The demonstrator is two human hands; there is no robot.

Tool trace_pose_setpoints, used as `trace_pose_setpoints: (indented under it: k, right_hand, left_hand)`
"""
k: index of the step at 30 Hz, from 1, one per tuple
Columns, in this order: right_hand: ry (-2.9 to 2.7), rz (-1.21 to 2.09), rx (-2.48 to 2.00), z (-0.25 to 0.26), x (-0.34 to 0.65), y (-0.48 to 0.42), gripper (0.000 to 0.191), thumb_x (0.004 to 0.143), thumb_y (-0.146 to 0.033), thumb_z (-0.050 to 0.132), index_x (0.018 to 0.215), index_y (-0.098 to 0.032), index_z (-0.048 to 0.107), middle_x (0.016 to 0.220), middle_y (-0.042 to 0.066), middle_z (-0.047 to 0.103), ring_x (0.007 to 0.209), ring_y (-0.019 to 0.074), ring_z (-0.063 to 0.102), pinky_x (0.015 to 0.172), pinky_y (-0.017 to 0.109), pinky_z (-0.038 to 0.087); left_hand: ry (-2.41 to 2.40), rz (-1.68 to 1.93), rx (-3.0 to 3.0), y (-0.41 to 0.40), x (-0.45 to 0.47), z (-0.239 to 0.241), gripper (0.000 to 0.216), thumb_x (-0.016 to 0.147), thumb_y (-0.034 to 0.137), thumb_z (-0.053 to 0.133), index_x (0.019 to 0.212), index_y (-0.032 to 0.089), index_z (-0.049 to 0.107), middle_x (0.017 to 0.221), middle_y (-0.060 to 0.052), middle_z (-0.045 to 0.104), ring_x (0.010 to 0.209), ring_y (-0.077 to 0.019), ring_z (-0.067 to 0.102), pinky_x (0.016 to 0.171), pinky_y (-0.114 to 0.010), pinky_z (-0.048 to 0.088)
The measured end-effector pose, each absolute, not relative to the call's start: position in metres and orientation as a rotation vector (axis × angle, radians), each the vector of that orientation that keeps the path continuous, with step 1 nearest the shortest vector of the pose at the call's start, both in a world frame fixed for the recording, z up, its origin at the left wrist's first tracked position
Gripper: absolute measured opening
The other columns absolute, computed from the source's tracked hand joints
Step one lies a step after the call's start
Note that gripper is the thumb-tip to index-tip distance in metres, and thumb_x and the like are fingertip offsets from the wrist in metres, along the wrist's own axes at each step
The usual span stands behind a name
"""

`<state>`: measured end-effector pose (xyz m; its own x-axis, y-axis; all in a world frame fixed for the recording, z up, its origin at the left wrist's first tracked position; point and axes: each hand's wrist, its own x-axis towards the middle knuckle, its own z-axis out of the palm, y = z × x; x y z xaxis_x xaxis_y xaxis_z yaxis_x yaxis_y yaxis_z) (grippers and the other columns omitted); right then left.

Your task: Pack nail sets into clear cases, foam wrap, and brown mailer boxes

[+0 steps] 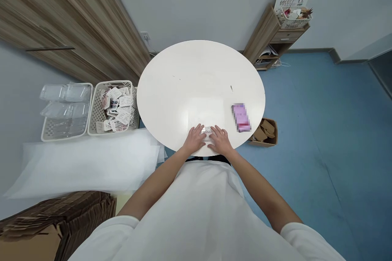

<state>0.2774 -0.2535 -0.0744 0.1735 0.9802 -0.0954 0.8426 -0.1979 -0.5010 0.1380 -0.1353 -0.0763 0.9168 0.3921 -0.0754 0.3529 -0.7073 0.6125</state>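
Observation:
My left hand (194, 139) lies flat near the front edge of the white round table (199, 65), its fingers spread. Mirroring it on the other side, my right hand (219, 140) is also flat with the fingers apart. Between them is a crinkled, shiny piece of clear plastic (207, 130), which the fingertips of both hands touch or nearly touch. The plastic seems to continue forward as a faint see-through sheet (206, 110) on the tabletop; its exact outline is hard to make out. Neither hand grips anything.
Right of my hands lies a blurred pink, phone-like object (241, 117). White baskets hold printed cards (118, 108) and clear plastic packs (65, 104). White sheets (88, 159) and folded cardboard (76, 220) are at left. A cardboard box (265, 143) stands below the table's right side.

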Motion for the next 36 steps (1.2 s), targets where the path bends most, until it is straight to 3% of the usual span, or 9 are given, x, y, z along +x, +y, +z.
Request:
trace_pose_setpoints:
  k: [5, 11, 19, 22, 25, 29, 33, 36]
  right_hand:
    - [-1.709, 0.666, -2.134, -0.085, 0.286, -0.242, 0.030, 0.068, -0.022, 0.061, 0.096, -0.019, 0.051, 0.134, 0.012, 0.036, 0.119, 0.0262, 0.036, 0.090, 0.043, 0.035]
    - [-1.759, 0.715, -2.063, -0.071, 0.279, -0.252, 0.034, 0.068, -0.026, 0.059, 0.100, -0.018, 0.049, 0.126, 0.013, 0.043, 0.111, 0.0264, 0.041, 0.088, 0.041, 0.037]
    - [-1.735, 0.857, -2.033, -0.050, 0.268, -0.268, 0.027, 0.084, -0.037, 0.041, 0.105, -0.021, 0.048, 0.114, 0.007, 0.052, 0.108, 0.0216, 0.044, 0.086, 0.037, 0.037]
    - [-1.734, 0.712, -2.086, -0.054, 0.272, -0.261, 0.029, 0.085, -0.042, 0.039, 0.102, -0.022, 0.052, 0.121, 0.008, 0.047, 0.115, 0.0228, 0.038, 0.089, 0.039, 0.034]
    - [-1.695, 0.545, -2.179, -0.058, 0.275, -0.252, 0.029, 0.086, -0.041, 0.039, 0.099, -0.022, 0.057, 0.115, 0.009, 0.050, 0.108, 0.0230, 0.042, 0.087, 0.039, 0.034]
    - [-1.644, 0.534, -2.283, -0.060, 0.275, -0.239, 0.032, 0.087, -0.038, 0.036, 0.105, -0.021, 0.056, 0.098, 0.009, 0.056, 0.092, 0.0212, 0.049, 0.079, 0.035, 0.036]
    - [-1.600, 0.585, -2.318, -0.061, 0.277, -0.228, 0.034, 0.089, -0.031, 0.033, 0.117, -0.018, 0.047, 0.101, 0.009, 0.057, 0.092, 0.0204, 0.050, 0.080, 0.034, 0.035]
    - [-1.567, 0.671, -2.326, -0.064, 0.282, -0.220, 0.030, 0.088, -0.026, 0.035, 0.114, -0.018, 0.048, 0.105, 0.008, 0.058, 0.095, 0.0198, 0.050, 0.083, 0.034, 0.033]
  left_hand:
    - [0.479, 0.047, 2.445, -0.130, 0.145, -0.079, 0.027, 0.066, 0.018, 0.063, 0.091, 0.022, 0.054, 0.129, -0.011, 0.041, 0.120, -0.0259, 0.036, 0.101, -0.048, 0.016]
    - [0.380, 0.063, 2.439, -0.132, 0.131, -0.064, 0.028, 0.068, 0.029, 0.060, 0.095, 0.023, 0.054, 0.119, -0.011, 0.049, 0.108, -0.0269, 0.045, 0.099, -0.047, 0.017]
    - [0.360, -0.077, 2.420, -0.140, 0.118, -0.049, 0.024, 0.081, 0.037, 0.042, 0.100, 0.024, 0.051, 0.094, -0.003, 0.059, 0.092, -0.0204, 0.053, 0.101, -0.049, 0.012]
    - [0.462, -0.058, 2.415, -0.134, 0.122, -0.050, 0.024, 0.082, 0.039, 0.040, 0.098, 0.024, 0.051, 0.113, -0.004, 0.053, 0.110, -0.0230, 0.044, 0.100, -0.049, 0.016]
    - [0.484, -0.012, 2.428, -0.124, 0.126, -0.051, 0.029, 0.083, 0.044, 0.039, 0.098, 0.023, 0.053, 0.125, -0.006, 0.044, 0.118, -0.0248, 0.036, 0.097, -0.047, 0.024]
    - [0.463, -0.067, 2.355, -0.111, 0.132, -0.053, 0.033, 0.084, 0.043, 0.036, 0.104, 0.022, 0.053, 0.105, -0.007, 0.054, 0.097, -0.0206, 0.051, 0.084, -0.037, 0.039]
    - [0.554, -0.136, 2.266, -0.101, 0.138, -0.059, 0.030, 0.085, 0.037, 0.035, 0.104, 0.020, 0.051, 0.098, -0.005, 0.059, 0.088, -0.0189, 0.055, 0.077, -0.032, 0.041]
    - [0.692, -0.228, 2.208, -0.095, 0.142, -0.063, 0.032, 0.082, 0.038, 0.041, 0.109, 0.021, 0.047, 0.096, -0.004, 0.060, 0.083, -0.0188, 0.056, 0.072, -0.031, 0.042]
